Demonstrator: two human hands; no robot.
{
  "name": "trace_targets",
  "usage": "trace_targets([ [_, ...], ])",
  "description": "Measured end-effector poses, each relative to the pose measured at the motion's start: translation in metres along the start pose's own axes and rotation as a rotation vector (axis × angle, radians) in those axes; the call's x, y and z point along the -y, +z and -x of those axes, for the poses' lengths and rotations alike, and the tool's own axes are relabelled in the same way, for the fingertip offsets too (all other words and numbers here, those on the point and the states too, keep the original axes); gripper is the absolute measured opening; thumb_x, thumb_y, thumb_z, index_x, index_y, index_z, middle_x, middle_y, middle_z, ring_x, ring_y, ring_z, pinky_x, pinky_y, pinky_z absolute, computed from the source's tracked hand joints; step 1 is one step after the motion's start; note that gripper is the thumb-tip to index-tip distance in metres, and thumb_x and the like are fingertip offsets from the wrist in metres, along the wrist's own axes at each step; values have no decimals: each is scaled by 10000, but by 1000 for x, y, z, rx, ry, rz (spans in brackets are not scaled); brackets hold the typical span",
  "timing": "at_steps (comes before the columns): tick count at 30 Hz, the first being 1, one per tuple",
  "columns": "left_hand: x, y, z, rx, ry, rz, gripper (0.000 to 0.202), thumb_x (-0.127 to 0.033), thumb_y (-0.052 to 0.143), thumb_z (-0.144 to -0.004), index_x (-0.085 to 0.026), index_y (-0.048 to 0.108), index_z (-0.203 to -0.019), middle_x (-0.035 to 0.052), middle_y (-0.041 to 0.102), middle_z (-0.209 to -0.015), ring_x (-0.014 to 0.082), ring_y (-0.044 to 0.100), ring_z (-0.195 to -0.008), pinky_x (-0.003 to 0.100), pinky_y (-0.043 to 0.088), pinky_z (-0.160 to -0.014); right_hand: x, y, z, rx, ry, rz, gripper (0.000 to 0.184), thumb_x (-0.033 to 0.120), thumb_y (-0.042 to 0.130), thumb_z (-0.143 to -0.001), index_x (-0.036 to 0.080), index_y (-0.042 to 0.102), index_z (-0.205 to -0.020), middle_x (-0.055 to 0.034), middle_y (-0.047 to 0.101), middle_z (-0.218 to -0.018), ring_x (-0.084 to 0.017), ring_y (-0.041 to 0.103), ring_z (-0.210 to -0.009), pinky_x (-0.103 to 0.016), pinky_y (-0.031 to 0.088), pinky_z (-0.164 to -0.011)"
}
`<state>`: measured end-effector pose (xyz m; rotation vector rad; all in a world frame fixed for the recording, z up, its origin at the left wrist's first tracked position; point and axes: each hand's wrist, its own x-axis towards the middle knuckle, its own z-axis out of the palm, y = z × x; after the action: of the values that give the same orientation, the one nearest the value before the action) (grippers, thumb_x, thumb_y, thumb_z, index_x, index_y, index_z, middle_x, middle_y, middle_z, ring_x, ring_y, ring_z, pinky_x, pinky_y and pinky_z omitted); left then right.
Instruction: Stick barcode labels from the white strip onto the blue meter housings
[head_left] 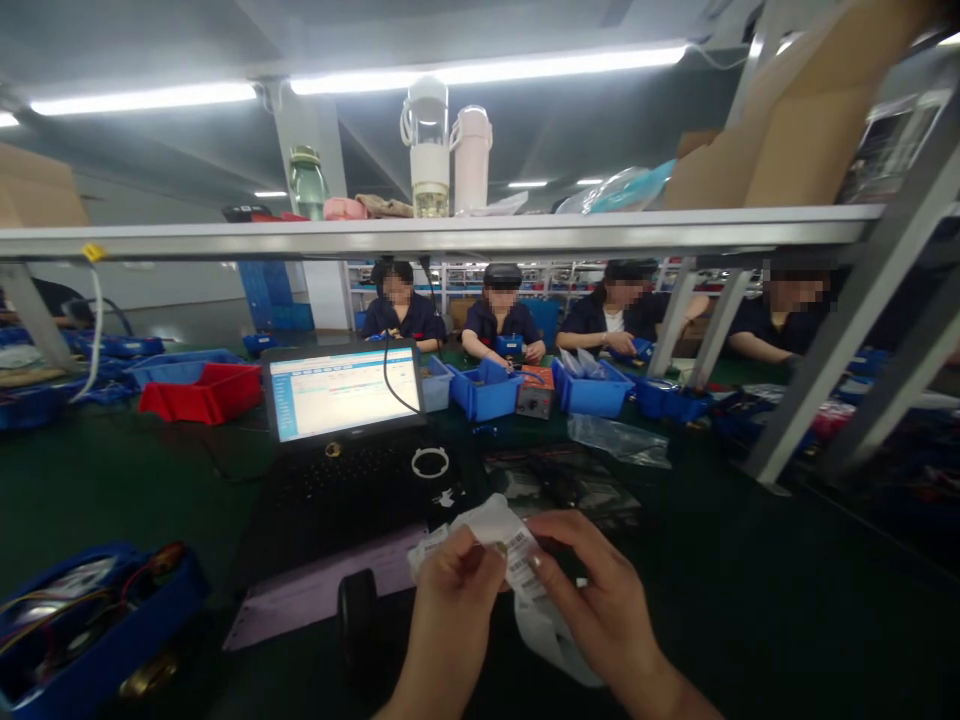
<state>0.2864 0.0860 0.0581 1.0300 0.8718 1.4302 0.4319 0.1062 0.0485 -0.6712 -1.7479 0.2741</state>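
Note:
Between my hands is a strip of white barcode labels (519,560), its loose tail curling down below my fingers. My left hand (459,585) pinches the strip at its left part, thumb and fingers together. My right hand (592,580) grips the strip's right edge between thumb and fingers. Just behind them is an open black laptop (345,400) with a lit screen. A white ring (430,462) and a small white piece (446,497) lie at its right side. Under my left wrist is a purple sheet (322,592), with a black round object (358,615) beside it.
A blue tray (97,620) with wired parts stands at the front left. Red (201,393) and blue bins (487,390) line the back of the bench. A plastic bag (619,440) lies to the right. Overhead runs a shelf (450,236) with bottles; several co-workers sit opposite.

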Motion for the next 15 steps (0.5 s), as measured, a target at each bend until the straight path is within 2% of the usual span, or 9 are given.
trace_targets([
  [6,-1,6,3,66,3,-57,289,-319,669,-773,-166,674,-1019,60,661,-863,182,593,-739,240,468,-698,-4,-1,0,-14,12,8,162,179,534,-912,232,620,-1038,-25,580,-833,-153,578,-714,-230,505,-620],
  [10,-2,4,3,52,2,-68,268,-380,682,-755,-154,700,-899,53,652,-795,170,567,-687,242,463,-687,-6,1,1,-3,25,29,128,191,529,-916,222,631,-987,-46,602,-879,-176,595,-774,-254,520,-649],
  [15,-2,1,1,-22,-88,-130,418,-543,685,-685,-124,683,-692,60,600,-640,177,542,-609,245,435,-593,-5,2,3,32,-9,47,103,160,515,-922,216,598,-947,-31,591,-856,-164,592,-773,-247,512,-654],
])
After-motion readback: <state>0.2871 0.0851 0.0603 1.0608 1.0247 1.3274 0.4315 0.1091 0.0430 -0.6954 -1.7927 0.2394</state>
